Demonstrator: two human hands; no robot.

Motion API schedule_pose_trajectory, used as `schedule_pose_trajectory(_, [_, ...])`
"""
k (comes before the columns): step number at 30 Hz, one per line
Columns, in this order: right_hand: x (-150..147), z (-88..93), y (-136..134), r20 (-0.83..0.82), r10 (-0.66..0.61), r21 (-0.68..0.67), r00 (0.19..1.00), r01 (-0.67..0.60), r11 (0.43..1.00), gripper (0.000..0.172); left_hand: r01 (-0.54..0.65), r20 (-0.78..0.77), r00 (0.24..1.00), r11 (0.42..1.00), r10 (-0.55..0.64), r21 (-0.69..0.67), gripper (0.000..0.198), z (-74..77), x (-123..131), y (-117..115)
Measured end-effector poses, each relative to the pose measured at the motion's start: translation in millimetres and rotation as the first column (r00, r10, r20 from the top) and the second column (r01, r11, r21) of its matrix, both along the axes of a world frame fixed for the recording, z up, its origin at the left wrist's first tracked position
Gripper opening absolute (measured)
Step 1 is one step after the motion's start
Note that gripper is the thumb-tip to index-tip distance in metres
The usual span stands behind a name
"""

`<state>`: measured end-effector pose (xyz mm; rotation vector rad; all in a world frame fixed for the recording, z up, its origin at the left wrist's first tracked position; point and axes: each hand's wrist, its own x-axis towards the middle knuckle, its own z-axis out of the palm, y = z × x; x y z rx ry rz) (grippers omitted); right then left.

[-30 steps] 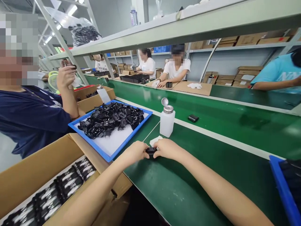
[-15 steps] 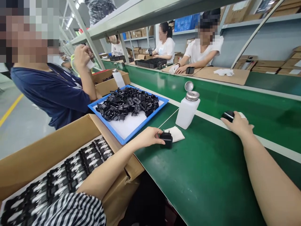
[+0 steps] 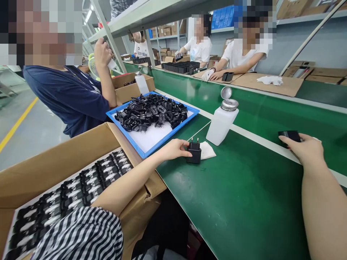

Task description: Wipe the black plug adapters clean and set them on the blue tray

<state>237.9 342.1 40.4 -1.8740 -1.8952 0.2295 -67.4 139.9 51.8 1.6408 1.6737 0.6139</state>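
My left hand (image 3: 175, 148) rests on the green bench, its fingers closed on a small black plug adapter (image 3: 194, 151) standing with its two pins up. A white cloth (image 3: 207, 150) lies just right of the adapter. My right hand (image 3: 305, 148) is stretched out to the white stripe beside the green conveyor belt (image 3: 271, 112), fingers curled on a flat black part (image 3: 290, 136). A white dispenser bottle (image 3: 222, 121) with a flipped-up metal lid stands between my hands.
A blue tray (image 3: 151, 142) heaped with black adapters sits left of the bottle. A cardboard box (image 3: 67, 162) with rows of black parts is at my left. A person in a navy shirt (image 3: 70, 97) sits close by; other workers sit across the belt.
My hands were together on the adapter; the right hand reached out to the black part at the belt's edge and slid it right. The adapter now stands pins up.
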Motion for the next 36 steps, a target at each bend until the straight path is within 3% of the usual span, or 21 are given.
schedule_pose_trajectory(1, [-1.3,0.5,-1.5,-0.200,-0.046,-0.040,0.979,0.039,0.998,0.056,0.002,0.006,1.000,1.000,-0.002,0.008,0.036,0.1,0.5,-0.3])
schedule_pose_trajectory(3, [-7.4,7.3,-5.2,-0.579,-0.086,-0.092,0.811,0.040,0.995,0.057,0.009,-0.008,1.000,0.999,-0.009,0.040,0.032,-0.1,1.4,-0.9])
schedule_pose_trajectory(5, [-14.9,23.1,-10.0,-0.788,-0.040,-0.102,0.615,-0.066,0.993,0.055,0.003,-0.095,0.995,0.993,0.009,0.120,0.030,-1.0,1.8,-1.2])
schedule_pose_trajectory(7, [-21.6,45.8,-17.3,-0.876,0.027,-0.098,0.482,-0.231,0.968,0.049,-0.030,-0.231,0.969,0.973,0.084,0.229,0.031,-2.7,1.3,-0.9])
schedule_pose_trajectory(10, [-35.0,79.2,-39.1,-0.839,0.237,-0.043,0.489,-0.494,0.868,0.045,-0.095,-0.317,0.928,0.947,0.197,0.308,0.035,-5.4,-1.3,1.2])
schedule_pose_trajectory(12, [-53.2,89.8,-63.2,-0.729,0.454,-0.049,0.513,-0.700,0.712,0.047,-0.118,-0.256,0.947,0.953,0.192,0.278,0.036,-6.3,-3.7,3.4])
schedule_pose_trajectory(13, [-65.7,89.6,-77.5,-0.658,0.567,-0.070,0.495,-0.791,0.608,0.048,-0.126,-0.206,0.962,0.959,0.181,0.254,0.035,-6.5,-4.8,4.5])
schedule_pose_trajectory(15, [-95.2,78.4,-108.0,-0.527,0.760,-0.073,0.381,-0.911,0.406,0.045,-0.154,-0.079,0.982,0.968,0.173,0.199,0.032,-6.4,-6.7,6.6])
schedule_pose_trajectory(16, [-110.3,68.6,-122.8,-0.419,0.843,-0.056,0.337,-0.936,0.347,0.042,-0.175,0.001,0.984,0.972,0.177,0.159,0.031,-6.3,-7.4,7.5])
schedule_pose_trajectory(18, [-136.1,45.1,-148.7,-0.213,0.923,-0.082,0.320,-0.947,0.309,0.039,-0.192,0.182,0.966,0.981,0.184,0.027,0.031,-6.6,-7.8,8.7])
schedule_pose_trajectory(22, [-158.2,9.4,-175.9,0.001,0.926,-0.119,0.377,-0.920,0.374,0.036,-0.067,0.502,0.849,0.976,0.165,-0.208,0.025,-8.7,-5.7,8.4])
schedule_pose_trajectory(25, [-154.1,10.1,-171.9,0.045,0.921,-0.224,0.386,-0.895,0.386,0.043,-0.032,0.594,0.785,0.969,0.176,-0.245,0.023,-9.9,-3.2,7.9])
schedule_pose_trajectory(28, [-144.3,28.3,-154.1,0.067,0.906,-0.370,0.418,-0.833,0.411,0.042,-0.055,0.572,0.794,0.963,0.203,-0.265,0.021,-9.7,-1.0,7.6])
schedule_pose_trajectory(31, [-137.1,41.7,-134.7,0.209,0.804,-0.430,0.557,-0.686,0.587,0.036,-0.083,0.530,0.824,0.969,0.199,-0.234,0.020,-9.6,2.1,7.1])
schedule_pose_trajectory(33, [-135.3,41.1,-126.1,0.322,0.736,-0.427,0.595,-0.603,0.674,0.037,-0.116,0.484,0.853,0.976,0.194,-0.186,0.021,-10.8,4.9,6.8])
schedule_pose_trajectory(36, [-135.7,31.1,-122.2,0.390,0.720,-0.413,0.574,-0.590,0.694,0.037,-0.142,0.405,0.899,0.986,0.165,-0.086,0.025,-14.2,8.5,7.0])
